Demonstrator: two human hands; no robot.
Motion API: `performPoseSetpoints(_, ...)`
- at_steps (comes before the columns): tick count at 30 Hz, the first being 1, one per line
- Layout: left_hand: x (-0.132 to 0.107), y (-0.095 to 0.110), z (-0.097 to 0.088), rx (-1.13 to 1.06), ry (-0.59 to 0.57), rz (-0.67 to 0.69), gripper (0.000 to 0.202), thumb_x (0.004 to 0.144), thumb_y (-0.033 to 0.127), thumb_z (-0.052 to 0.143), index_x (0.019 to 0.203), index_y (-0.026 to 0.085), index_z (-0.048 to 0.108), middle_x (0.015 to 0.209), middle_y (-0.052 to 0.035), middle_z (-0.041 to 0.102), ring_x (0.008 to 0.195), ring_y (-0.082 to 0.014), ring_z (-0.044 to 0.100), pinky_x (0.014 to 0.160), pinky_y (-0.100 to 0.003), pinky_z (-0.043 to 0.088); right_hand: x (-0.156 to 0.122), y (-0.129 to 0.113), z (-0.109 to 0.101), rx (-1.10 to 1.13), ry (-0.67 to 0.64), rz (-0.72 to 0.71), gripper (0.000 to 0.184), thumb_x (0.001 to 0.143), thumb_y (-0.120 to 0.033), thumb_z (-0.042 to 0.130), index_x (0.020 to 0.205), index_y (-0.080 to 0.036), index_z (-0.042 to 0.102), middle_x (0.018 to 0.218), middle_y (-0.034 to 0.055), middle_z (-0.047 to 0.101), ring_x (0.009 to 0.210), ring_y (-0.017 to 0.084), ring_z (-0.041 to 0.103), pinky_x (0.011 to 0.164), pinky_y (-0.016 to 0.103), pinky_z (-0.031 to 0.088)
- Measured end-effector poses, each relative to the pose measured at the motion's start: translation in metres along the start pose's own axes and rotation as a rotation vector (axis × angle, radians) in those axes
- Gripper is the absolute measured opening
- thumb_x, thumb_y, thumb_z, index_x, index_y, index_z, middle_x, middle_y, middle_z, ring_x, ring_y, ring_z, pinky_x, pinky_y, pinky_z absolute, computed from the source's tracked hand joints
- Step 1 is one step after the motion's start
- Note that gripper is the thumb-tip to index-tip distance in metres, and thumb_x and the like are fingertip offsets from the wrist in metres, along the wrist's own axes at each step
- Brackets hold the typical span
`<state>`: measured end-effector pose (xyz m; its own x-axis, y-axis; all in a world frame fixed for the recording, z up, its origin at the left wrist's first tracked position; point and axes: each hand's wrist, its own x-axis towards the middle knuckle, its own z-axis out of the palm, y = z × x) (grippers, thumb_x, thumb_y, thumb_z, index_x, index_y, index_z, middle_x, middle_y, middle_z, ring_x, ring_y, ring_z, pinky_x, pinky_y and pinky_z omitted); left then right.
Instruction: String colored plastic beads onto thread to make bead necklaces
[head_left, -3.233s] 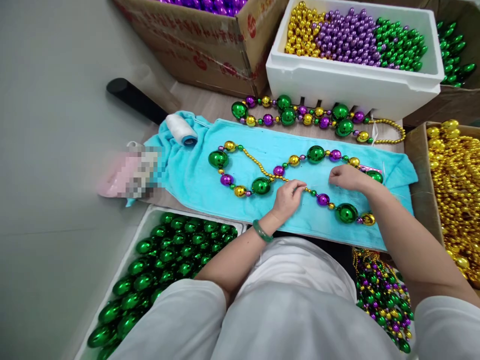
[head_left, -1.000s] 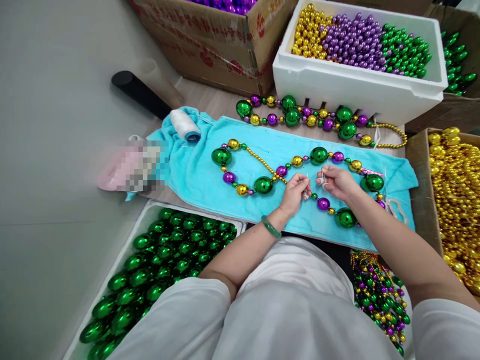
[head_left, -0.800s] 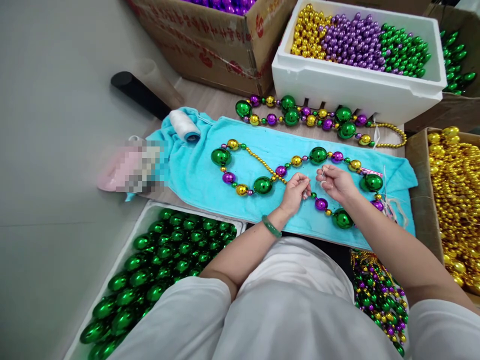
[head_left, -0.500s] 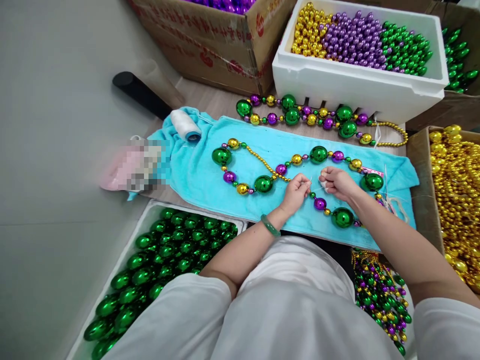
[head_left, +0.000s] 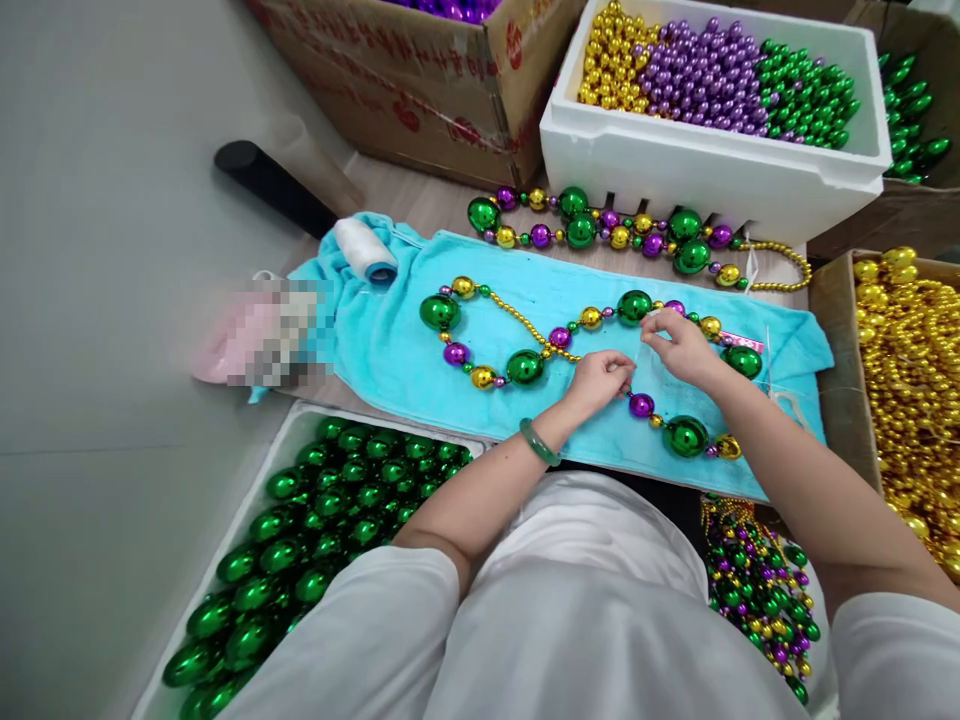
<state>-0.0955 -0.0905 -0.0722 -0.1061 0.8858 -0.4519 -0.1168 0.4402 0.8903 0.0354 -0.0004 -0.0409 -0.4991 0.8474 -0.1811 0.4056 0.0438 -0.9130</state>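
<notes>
A bead necklace (head_left: 525, 366) of green, gold and purple balls lies looped on a turquoise towel (head_left: 390, 350). My left hand (head_left: 600, 380), with a green bangle on the wrist, pinches the strand near a purple bead (head_left: 640, 404). My right hand (head_left: 679, 345) is lifted slightly up and to the right of it, fingers pinched on a thin white thread that runs between the two hands. A large green bead (head_left: 685, 435) lies just below my right forearm.
A finished necklace (head_left: 622, 232) lies behind the towel. A white foam box (head_left: 705, 180) holds gold, purple and green beads. A tray of large green beads (head_left: 322, 530) sits at lower left, a gold strand box (head_left: 911, 390) right, a thread spool (head_left: 365, 250) on the towel.
My hands came together at the strand, then my right hand pulled up and to the right, drawing the thread out. My left hand stays pinched at the necklace.
</notes>
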Motion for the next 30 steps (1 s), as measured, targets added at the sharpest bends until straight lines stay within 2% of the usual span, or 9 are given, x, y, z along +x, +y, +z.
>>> performPoseSetpoints(2,0.001,0.002,0.003,-0.006,0.011,0.005,0.009,0.079,0.01,0.055,0.081,0.012,0.064,0.055,0.0027,0.057,0.047,-0.0079,0.055,0.048,-0.019,0.045,0.0,-0.01,-0.004,-0.299,-0.009,-0.206,0.009,0.075,-0.012,0.055,0.068,-0.018,0.055,0.093,0.0073,0.057,0.094,0.021,0.054,0.085,0.035,0.043)
performPoseSetpoints(4,0.002,0.003,0.003,-0.016,0.034,0.006,0.012,0.078,0.008,0.054,0.081,0.012,0.065,0.054,0.0028,0.057,0.046,-0.0077,0.055,0.047,-0.019,0.046,-0.002,-0.021,-0.006,-0.533,-0.08,-0.286,0.01,0.077,-0.012,0.052,0.073,-0.018,0.059,0.096,0.0089,0.058,0.093,0.022,0.056,0.086,0.036,0.043)
performPoseSetpoints(8,0.002,0.005,0.001,-0.015,0.06,-0.005,0.009,0.077,0.009,0.055,0.076,0.013,0.063,0.051,0.0028,0.056,0.044,-0.0084,0.054,0.045,-0.019,0.046,-0.005,-0.045,-0.008,-0.875,-0.241,-0.17,0.013,0.079,-0.013,0.051,0.079,-0.017,0.064,0.102,0.01,0.061,0.086,0.022,0.059,0.071,0.033,0.043)
performPoseSetpoints(12,0.0,0.011,-0.002,-0.113,0.076,-0.024,0.009,0.077,0.008,0.052,0.077,0.013,0.06,0.052,0.0037,0.055,0.045,-0.0085,0.054,0.046,-0.02,0.047,-0.002,-0.059,-0.013,-1.096,-0.297,0.042,0.018,0.078,-0.013,0.051,0.086,-0.017,0.066,0.106,0.0124,0.064,0.082,0.025,0.06,0.059,0.032,0.037)
performPoseSetpoints(14,-0.001,0.011,-0.003,-0.098,0.093,-0.015,0.009,0.077,0.009,0.052,0.077,0.013,0.061,0.052,0.004,0.054,0.044,-0.0078,0.053,0.046,-0.019,0.045,-0.001,-0.063,-0.013,-1.091,-0.325,0.062,0.018,0.079,-0.015,0.051,0.087,-0.017,0.067,0.105,0.0123,0.065,0.084,0.025,0.06,0.059,0.031,0.036)
performPoseSetpoints(20,0.003,0.007,-0.003,0.212,0.061,0.144,0.015,0.074,0.008,0.053,0.075,0.013,0.067,0.049,0.0028,0.056,0.046,-0.0084,0.053,0.05,-0.019,0.042,0.004,-0.062,-0.002,-0.949,-0.37,-0.135,0.015,0.08,-0.013,0.05,0.082,-0.017,0.065,0.105,0.0097,0.064,0.087,0.021,0.06,0.068,0.029,0.04)
performPoseSetpoints(23,0.002,0.011,-0.003,0.232,0.037,0.149,0.012,0.074,0.01,0.055,0.069,0.013,0.066,0.05,0.0024,0.057,0.047,-0.0086,0.053,0.05,-0.019,0.042,0.011,-0.058,0.004,-0.913,-0.372,-0.143,0.012,0.078,-0.011,0.052,0.077,-0.016,0.062,0.098,0.0098,0.066,0.087,0.021,0.06,0.069,0.028,0.04)
performPoseSetpoints(26,0.0,0.017,-0.004,0.13,0.034,0.089,0.011,0.077,0.015,0.059,0.068,0.013,0.064,0.051,0.0022,0.056,0.044,-0.0077,0.052,0.048,-0.019,0.042,0.015,-0.05,0.004,-0.775,-0.365,-0.064,0.012,0.079,-0.01,0.051,0.078,-0.016,0.061,0.086,0.0079,0.067,0.081,0.019,0.061,0.066,0.027,0.041)
performPoseSetpoints(30,-0.004,0.023,-0.008,-0.062,0.028,-0.043,0.009,0.08,0.014,0.061,0.071,0.011,0.063,0.057,0.001,0.058,0.045,-0.0065,0.053,0.048,-0.02,0.045,0.013,-0.037,-0.005,-0.407,-0.418,0.193,0.013,0.083,-0.013,0.051,0.092,-0.016,0.06,0.078,0.005,0.068,0.064,0.015,0.062,0.053,0.023,0.041)
